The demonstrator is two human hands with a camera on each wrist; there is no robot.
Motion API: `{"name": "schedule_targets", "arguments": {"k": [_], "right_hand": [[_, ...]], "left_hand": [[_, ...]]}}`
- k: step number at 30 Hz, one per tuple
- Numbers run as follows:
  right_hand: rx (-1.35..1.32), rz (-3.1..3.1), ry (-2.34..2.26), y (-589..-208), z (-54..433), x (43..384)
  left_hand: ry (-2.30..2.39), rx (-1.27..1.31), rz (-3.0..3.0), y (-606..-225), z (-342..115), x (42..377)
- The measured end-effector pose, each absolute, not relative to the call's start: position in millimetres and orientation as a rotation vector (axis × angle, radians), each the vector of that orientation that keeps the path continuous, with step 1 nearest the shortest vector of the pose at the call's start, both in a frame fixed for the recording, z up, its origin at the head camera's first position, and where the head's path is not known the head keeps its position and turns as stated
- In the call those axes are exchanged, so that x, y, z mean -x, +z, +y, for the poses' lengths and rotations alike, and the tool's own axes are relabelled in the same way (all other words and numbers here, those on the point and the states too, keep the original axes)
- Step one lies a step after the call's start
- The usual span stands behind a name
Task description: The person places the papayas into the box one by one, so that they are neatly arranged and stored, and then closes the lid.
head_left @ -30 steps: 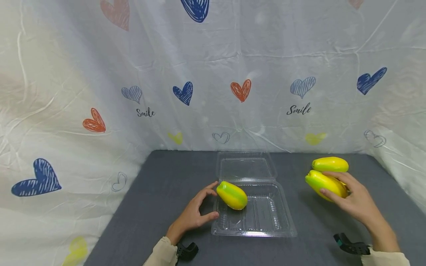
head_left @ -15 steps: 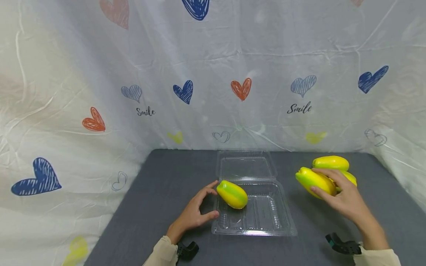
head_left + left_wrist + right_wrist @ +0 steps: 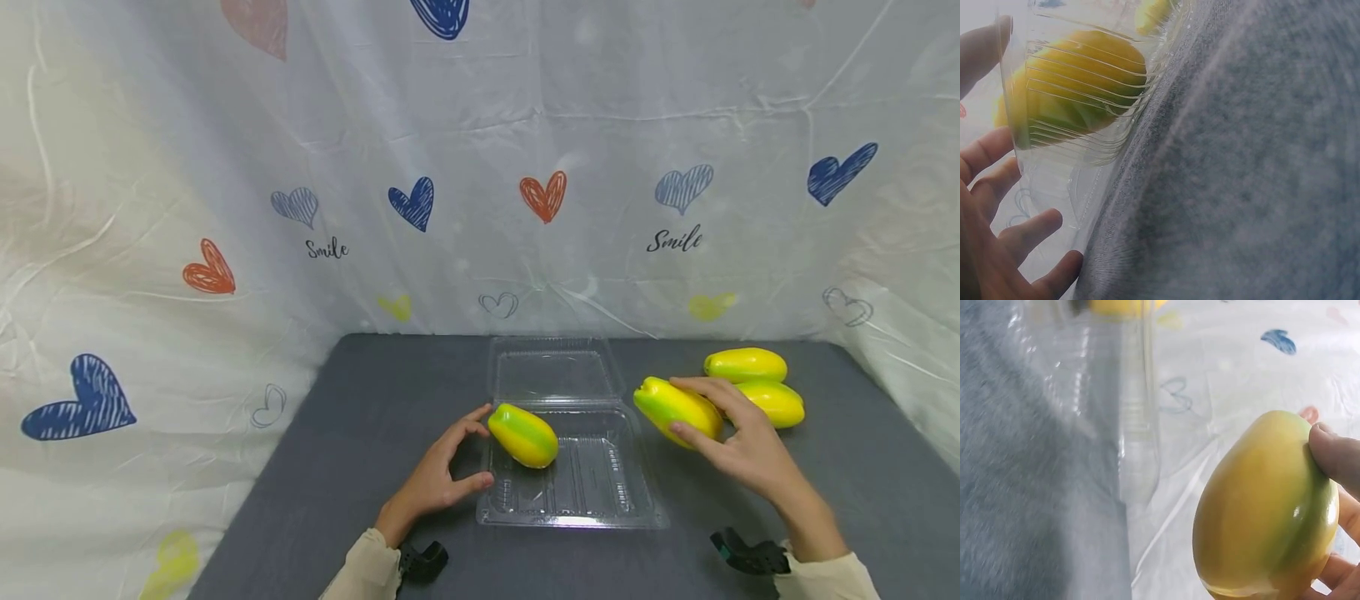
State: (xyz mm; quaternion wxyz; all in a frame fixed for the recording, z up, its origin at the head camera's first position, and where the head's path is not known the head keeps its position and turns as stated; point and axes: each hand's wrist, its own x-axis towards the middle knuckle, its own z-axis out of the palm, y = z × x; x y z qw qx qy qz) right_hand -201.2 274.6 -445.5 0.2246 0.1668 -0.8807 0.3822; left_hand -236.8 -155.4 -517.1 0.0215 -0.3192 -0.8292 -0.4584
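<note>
In the head view, my right hand [image 3: 753, 442] grips a yellow-green papaya [image 3: 671, 408] off the table, to the right of a clear plastic clamshell box [image 3: 570, 524]. The right wrist view shows the thumb pressed on the held papaya [image 3: 1260, 512], with other fingers behind it. Another papaya [image 3: 523, 436] lies tilted in the left part of the box, whose lid [image 3: 555, 375] is laid back. My left hand [image 3: 435, 475] is at the box's left edge with thumb and fingers spread. Up close, its fingers [image 3: 1032, 234] reach the clear wall.
Two more papayas lie at the right back: one behind [image 3: 746, 365] and one in front [image 3: 772, 403]. The dark grey tabletop [image 3: 360, 400] ends at a white curtain [image 3: 480, 125] printed with hearts. A black wrist strap [image 3: 750, 554] sits below the right hand.
My right hand has carried its papaya leftward, away from the two at the right back, towards the box. The left hand and the papaya in the box have stayed in place.
</note>
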Motion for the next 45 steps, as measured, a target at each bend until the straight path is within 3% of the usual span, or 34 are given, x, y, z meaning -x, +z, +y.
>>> {"name": "schedule_targets", "arguments": {"k": [28,45], "right_hand": [[-0.788,-2.366,1.216,-443.5,188.5,208.1],[-0.862,-2.346,1.321,-447.5,164.1,206.9]], "left_hand": [[-1.421,0.966,-2.592,-518.2,-155.2,234.7],[-1.373,1.004,-2.571,-517.4,-155.2,235.9]]}}
